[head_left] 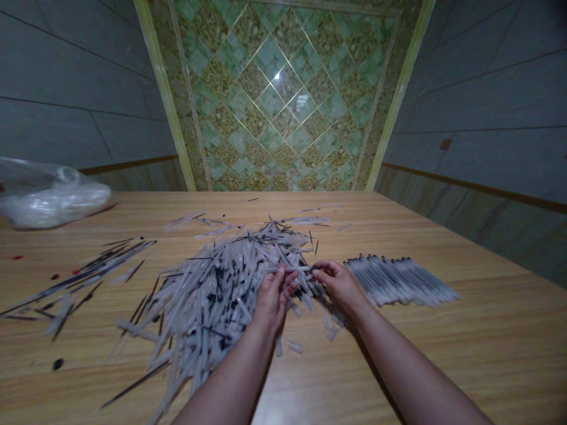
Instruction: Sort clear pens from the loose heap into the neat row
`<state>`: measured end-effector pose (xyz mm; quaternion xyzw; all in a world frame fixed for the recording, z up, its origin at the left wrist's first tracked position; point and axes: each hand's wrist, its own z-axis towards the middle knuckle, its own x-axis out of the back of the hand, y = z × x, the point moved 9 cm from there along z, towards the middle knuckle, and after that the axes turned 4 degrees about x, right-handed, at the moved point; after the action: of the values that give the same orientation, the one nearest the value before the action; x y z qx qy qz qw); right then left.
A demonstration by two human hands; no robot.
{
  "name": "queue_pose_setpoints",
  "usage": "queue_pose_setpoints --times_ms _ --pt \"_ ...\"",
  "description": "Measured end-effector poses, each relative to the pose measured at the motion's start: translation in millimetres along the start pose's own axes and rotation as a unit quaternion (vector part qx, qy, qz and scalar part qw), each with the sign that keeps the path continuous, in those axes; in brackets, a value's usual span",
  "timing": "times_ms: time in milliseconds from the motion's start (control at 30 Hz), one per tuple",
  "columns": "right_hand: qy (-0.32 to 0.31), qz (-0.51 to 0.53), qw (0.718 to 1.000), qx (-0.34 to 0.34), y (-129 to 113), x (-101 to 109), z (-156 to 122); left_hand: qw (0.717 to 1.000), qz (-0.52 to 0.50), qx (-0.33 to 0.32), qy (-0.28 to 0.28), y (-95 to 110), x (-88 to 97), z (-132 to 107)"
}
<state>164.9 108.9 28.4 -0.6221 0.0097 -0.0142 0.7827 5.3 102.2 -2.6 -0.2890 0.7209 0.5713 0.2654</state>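
A tiled home workroom: pen parts [212, 295] heaped on wooden table [487, 354].

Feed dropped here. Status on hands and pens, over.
Left hand and right hand pinch one pen tube over the pile. Neat row at right. Nothing blocking.

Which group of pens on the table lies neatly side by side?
The row beside the right hand; the middle pile and left scatter lie jumbled.

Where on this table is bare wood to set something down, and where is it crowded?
Bare: the corner right of the pen row, out to the table edge; the strip between bag and pile. Crowded: the middle, where left hand and right hand pinch a tube, and the left, strewn with refills.
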Motion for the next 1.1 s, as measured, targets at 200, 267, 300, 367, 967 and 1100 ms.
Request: queue_pose_setpoints --times_ms 200,267,300,367,967,1100 --pt "-0.010 -0.027 0.999 0.026 1.5 1.3 2.1 1.000 -0.006 -0.002 -0.005 -0.4 -1.5 -1.1" --pt "-0.016 -0.064 0.997 0.044 -2.7 2.1 1.9 1.000 -0.006 -0.003 -0.004 -0.7 -1.9 -1.9" --pt "-0.019 -0.089 0.994 0.055 -6.3 2.5 1.4 1.000 -0.005 -0.002 -0.002 -0.9 -1.9 -2.3" --pt "-0.025 -0.144 0.986 0.082 -15.6 2.3 -0.6 1.000 0.001 0.003 0.003 -1.4 -1.7 -3.0" --pt "-0.049 -0.050 0.996 0.061 2.9 3.9 1.0 0.999 0.023 0.011 -0.021 -1.7 -8.1 -6.6" --pt "-0.053 -0.087 0.995 0.022 10.4 4.1 1.3 0.999 0.027 0.013 -0.015 -3.8 -6.4 -6.2"
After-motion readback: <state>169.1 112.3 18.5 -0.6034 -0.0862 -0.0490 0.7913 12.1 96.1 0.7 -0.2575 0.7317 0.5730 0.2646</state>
